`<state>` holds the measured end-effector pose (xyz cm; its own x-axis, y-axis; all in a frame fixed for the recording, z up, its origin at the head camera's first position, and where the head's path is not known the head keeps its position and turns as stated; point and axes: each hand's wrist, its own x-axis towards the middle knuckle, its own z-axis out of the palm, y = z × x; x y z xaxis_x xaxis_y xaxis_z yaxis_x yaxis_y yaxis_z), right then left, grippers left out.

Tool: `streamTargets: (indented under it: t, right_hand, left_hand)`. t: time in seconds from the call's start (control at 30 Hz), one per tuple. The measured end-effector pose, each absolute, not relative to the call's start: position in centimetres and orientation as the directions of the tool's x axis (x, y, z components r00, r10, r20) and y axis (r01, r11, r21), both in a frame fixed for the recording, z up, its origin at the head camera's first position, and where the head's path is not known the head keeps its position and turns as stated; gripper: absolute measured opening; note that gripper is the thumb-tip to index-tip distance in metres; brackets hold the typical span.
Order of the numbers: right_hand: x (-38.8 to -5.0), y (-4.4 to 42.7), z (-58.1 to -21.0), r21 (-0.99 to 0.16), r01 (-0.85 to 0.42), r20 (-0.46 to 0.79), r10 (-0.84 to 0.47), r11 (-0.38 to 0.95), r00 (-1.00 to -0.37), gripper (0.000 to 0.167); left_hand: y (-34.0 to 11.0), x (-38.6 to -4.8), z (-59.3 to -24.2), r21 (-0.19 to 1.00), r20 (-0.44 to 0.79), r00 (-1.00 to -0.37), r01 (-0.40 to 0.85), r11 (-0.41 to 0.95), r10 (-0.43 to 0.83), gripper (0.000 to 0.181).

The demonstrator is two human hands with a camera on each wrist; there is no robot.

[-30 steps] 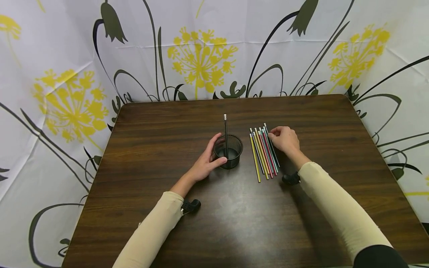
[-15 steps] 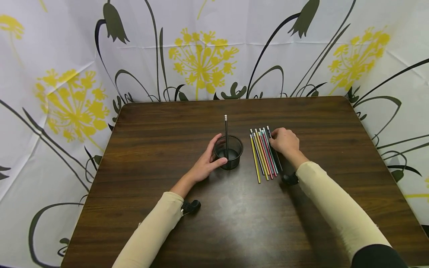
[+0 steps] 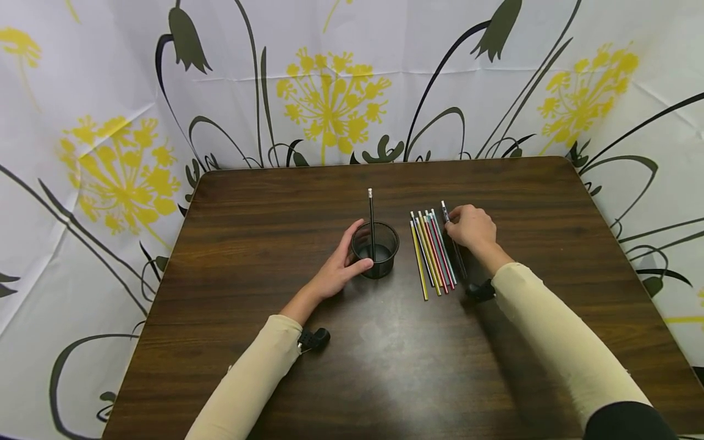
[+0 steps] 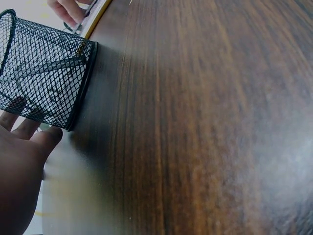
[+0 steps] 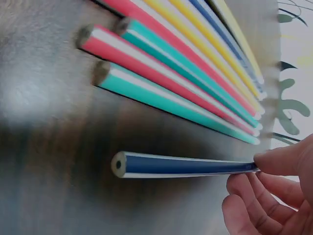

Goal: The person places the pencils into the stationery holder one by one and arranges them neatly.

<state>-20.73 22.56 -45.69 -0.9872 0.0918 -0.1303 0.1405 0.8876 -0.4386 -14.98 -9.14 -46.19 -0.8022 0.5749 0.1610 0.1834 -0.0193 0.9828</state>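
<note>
A black mesh pencil cup [image 3: 385, 267] stands upright on the table, with one dark pencil [image 3: 371, 211] leaning in it, eraser end up. My left hand [image 3: 334, 269] holds the cup from its left side, thumb at the front and fingers behind. In the right wrist view, my right hand [image 5: 274, 191] pinches a dark blue and white striped pencil [image 5: 181, 165] near its far end. Its unsharpened end points toward the camera. To the left of that hand lies a row of striped pencils [image 3: 420, 263] in yellow, blue, red and teal, side by side with their erasers at the far end.
The brown wood-grain table [image 3: 247, 220] reaches back to a white cloth [image 3: 231, 91] printed with yellow and dark green flowers. A black wrist camera [image 3: 315, 339] sits below the left wrist, and another [image 3: 480, 291] below the right.
My right hand has drawn the dark blue pencil a little to the right, apart from the row. The left hand and the cup stay in place.
</note>
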Motion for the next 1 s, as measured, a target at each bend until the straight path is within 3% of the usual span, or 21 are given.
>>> streamTargets:
  t: [0.3, 0.63, 0.87, 1.0]
  right_hand:
    - [-20.3, 22.0, -41.3, -0.539, 0.068, 0.037, 0.104, 0.84, -0.994, 0.028]
    - [-19.1, 18.3, -36.1, -0.736, -0.126, 0.22, 0.059, 0.665, -0.974, 0.023]
    - [-17.6, 15.1, -34.9, -0.823, -0.347, 0.386, -0.006, 0.45, -0.923, 0.021]
    - [-16.9, 13.8, -35.6, -0.812, -0.389, 0.403, -0.065, 0.434, -0.913, 0.02]
  left_hand:
    - [-9.2, -16.0, -48.7, 0.976, 0.184, -0.805, 0.218, -0.007, 0.564, 0.078]
    - [-9.1, -15.0, -45.9, 0.979, 0.17, -0.801, 0.206, -0.001, 0.574, 0.077]
    - [-9.1, -15.0, -45.9, 0.979, 0.171, -0.801, 0.201, -0.011, 0.573, 0.076]
    - [-9.1, -15.0, -46.0, 0.981, 0.167, -0.803, 0.192, -0.017, 0.572, 0.076]
